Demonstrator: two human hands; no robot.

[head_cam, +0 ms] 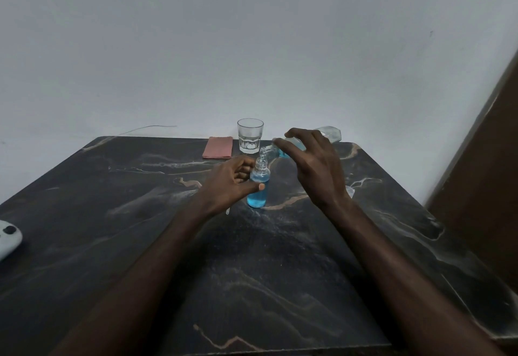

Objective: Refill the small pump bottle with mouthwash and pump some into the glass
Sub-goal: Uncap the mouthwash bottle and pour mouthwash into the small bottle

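A small clear bottle (258, 189) with blue mouthwash stands upright on the dark marble table (140, 215), its neck uncapped. My left hand (232, 180) grips its left side. My right hand (311, 159) holds a larger clear mouthwash bottle (328, 133) tipped to the left, its mouth right above the small bottle's neck. Blue liquid sits near the big bottle's neck. An empty clear glass (250, 136) stands at the back of the table, behind both hands. A thin pale piece (228, 211) lies on the table under my left wrist; I cannot tell what it is.
A folded pink cloth (218, 147) lies left of the glass at the table's back edge. A pale device (8, 239) sits at the table's left edge. A small clear cap-like thing (349, 190) lies right of my right wrist. A brown panel (482, 159) stands on the right.
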